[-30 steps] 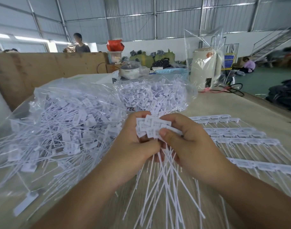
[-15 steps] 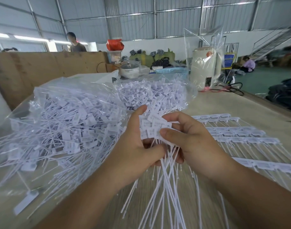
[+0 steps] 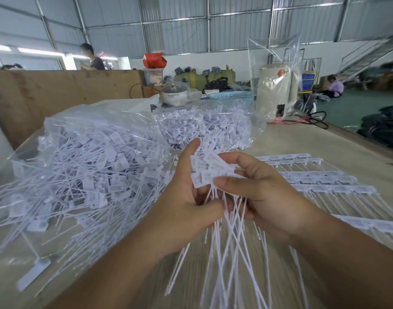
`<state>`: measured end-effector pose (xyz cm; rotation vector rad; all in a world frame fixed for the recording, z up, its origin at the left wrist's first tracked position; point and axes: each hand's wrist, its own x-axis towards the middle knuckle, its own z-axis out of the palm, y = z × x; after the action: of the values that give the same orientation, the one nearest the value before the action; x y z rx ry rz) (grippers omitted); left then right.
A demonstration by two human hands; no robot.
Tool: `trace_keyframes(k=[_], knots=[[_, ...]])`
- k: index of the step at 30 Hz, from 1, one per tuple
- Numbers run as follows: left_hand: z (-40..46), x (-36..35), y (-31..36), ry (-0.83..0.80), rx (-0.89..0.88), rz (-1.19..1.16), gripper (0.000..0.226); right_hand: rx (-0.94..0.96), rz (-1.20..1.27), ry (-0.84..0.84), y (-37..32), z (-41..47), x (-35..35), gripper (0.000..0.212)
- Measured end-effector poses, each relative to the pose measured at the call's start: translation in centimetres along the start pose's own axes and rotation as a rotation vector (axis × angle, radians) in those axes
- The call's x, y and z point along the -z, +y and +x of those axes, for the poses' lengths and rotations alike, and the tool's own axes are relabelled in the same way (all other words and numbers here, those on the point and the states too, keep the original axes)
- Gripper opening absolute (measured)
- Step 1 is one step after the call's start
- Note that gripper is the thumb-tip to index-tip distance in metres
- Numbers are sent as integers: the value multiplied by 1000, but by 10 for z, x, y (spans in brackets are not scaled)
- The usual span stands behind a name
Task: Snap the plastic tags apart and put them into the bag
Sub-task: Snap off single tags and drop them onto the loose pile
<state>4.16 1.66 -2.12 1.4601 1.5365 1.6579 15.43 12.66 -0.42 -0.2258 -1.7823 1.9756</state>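
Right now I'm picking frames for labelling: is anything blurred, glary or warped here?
Head view: hands and held tags fairly sharp; right edge and stairs smeared; roof beams bow from the wide lens; clear bag shows mild sheen.

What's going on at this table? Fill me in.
A person is separating white plastic tags. Both hands, left hand and right hand, grip one loose bundle of tags, their thin tails hanging down toward the table. On the left lies a clear bag stuffed with separated tags. On the right, strips of joined tags lie flat, not yet snapped apart.
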Motion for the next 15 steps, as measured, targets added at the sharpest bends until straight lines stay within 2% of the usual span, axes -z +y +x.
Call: trace_keyframes(k=[3, 7, 9, 11, 14, 15], knots=[[-1, 1, 0, 4, 1, 18, 98, 13, 21, -17, 0, 0, -1, 24], [3, -4, -1, 54, 33, -12, 95, 114, 52, 63, 1, 1, -7, 25], [4, -6, -4, 62, 78, -14, 84, 157, 34, 113, 0, 1, -7, 26], [2, -8, -3, 3, 125, 66, 70, 196, 8, 147, 0, 1, -7, 26], [-1, -16, -1, -89, 137, 172, 27, 193, -59, 188, 4, 0, -10, 24], [-1, -17, -1, -85, 153, 164, 20, 183, -79, 183, 5, 0, -11, 22]])
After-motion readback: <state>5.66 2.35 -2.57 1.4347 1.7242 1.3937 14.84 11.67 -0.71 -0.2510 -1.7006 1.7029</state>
